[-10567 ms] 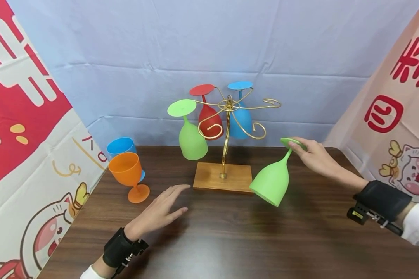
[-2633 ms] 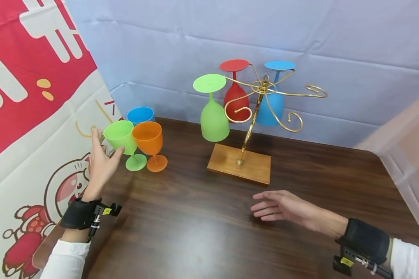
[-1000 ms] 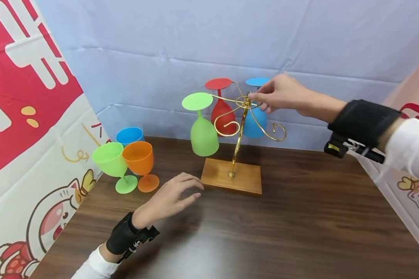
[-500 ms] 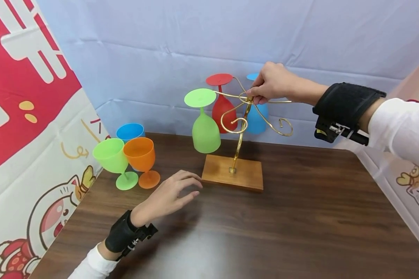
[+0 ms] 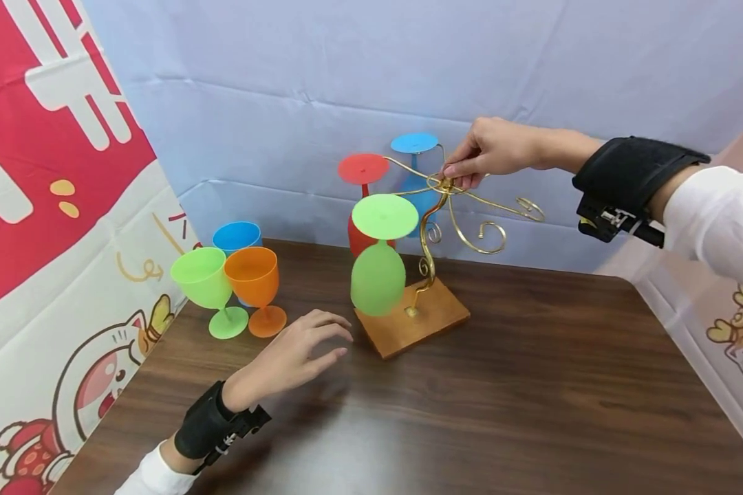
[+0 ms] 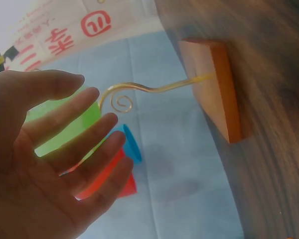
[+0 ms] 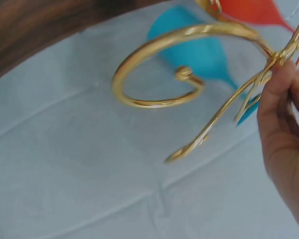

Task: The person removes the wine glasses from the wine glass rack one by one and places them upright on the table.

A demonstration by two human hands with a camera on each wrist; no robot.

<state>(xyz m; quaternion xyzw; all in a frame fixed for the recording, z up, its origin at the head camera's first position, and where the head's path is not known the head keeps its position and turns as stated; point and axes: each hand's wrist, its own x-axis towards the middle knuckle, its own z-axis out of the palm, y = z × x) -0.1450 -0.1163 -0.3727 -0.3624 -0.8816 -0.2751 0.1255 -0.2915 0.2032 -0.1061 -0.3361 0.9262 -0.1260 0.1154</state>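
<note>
My right hand [image 5: 492, 150] pinches the top of the gold wine glass rack [image 5: 431, 258], whose wooden base [image 5: 402, 330] sits skewed on the table. Three goblets hang upside down by their feet from its curled arms: a green goblet [image 5: 378, 282] in front, a red goblet [image 5: 360, 223] and a blue goblet [image 5: 415, 143] behind. In the right wrist view, thumb and fingers meet at the hub where the gold arms [image 7: 222, 107] cross. My left hand [image 5: 294, 357] hovers with relaxed, spread fingers left of the base, holding nothing; its palm [image 6: 40, 194] shows in the left wrist view.
At the table's left stand three upright goblets close together: green [image 5: 201, 278], orange [image 5: 254, 275] and blue [image 5: 237, 236]. A pale blue cloth backdrop [image 5: 272, 158] rises behind the table [image 5: 532, 385], with printed cloth panels on both sides.
From reaching for the hub, my right hand has gripped the rack's top. The rack has turned, its base now angled, bringing the hanging green goblet nearer. Earlier, the second green goblet moved to the left group.
</note>
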